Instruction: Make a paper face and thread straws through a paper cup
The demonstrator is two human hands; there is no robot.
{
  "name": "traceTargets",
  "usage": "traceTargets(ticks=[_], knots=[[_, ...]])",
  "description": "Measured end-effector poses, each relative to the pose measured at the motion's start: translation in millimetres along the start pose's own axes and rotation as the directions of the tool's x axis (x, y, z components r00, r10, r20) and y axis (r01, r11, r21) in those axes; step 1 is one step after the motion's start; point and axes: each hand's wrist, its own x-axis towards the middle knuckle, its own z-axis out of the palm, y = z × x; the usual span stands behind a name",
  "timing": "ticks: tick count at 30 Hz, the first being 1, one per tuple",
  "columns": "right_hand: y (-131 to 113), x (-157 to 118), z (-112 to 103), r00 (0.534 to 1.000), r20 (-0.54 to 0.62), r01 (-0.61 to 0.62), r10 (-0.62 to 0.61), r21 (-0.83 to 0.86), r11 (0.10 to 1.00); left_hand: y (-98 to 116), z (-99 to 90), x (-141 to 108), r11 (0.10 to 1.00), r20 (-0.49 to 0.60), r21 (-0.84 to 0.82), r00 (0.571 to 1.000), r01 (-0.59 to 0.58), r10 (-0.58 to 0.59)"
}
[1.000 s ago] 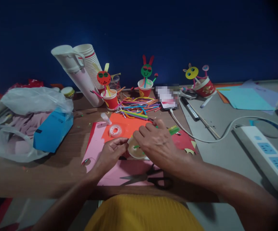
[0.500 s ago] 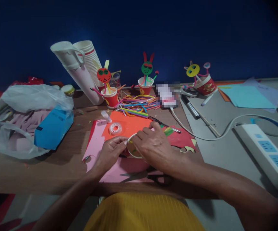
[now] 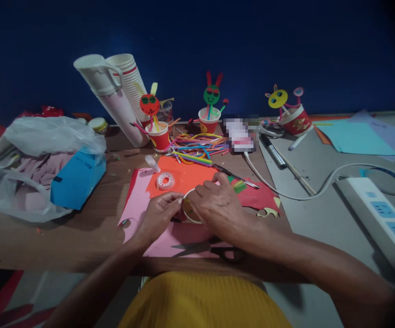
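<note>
A paper cup [image 3: 189,214] is between my hands above the pink paper, its white rim facing up. My left hand [image 3: 159,213] pinches the rim's left side with thumb and forefinger. Curled over the cup's mouth from the right, my right hand [image 3: 220,205] grips it, and its fingertips are hidden inside. A bit of yellow and green shows within the cup. Under my hands lie pink paper [image 3: 134,196] and, close to the table edge, scissors [image 3: 228,253]. A clear tape roll [image 3: 165,181] rests on orange paper [image 3: 194,174] just beyond my left hand.
Three decorated cups, one with a red face [image 3: 149,105], one green [image 3: 211,94], one yellow [image 3: 278,99], stand at the back. Pipe cleaners [image 3: 197,148], a phone [image 3: 239,135], a flask [image 3: 119,109], a plastic bag [image 3: 47,134] and a power strip [image 3: 382,214] surround the workspace.
The whole view has shifted slightly, so things appear a little further right and higher. Both hands keep nearly the same hold on the paper cup.
</note>
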Motion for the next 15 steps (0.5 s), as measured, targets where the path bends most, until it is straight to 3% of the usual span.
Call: traceTargets(ticks=[7, 15], knots=[[3.9, 3.4, 13.2, 0.996, -0.085, 0.028, -0.034, -0.065, 0.997, 1.7, 1.9, 0.0, 0.999, -0.018, 0.016, 0.999, -0.028, 0.028], [8.2, 3.9, 23.6, 0.989, -0.146, 0.02, -0.036, -0.109, 0.994, -1.6, 2.6, 0.2, 0.999, -0.002, -0.01, 0.999, 0.035, -0.035]])
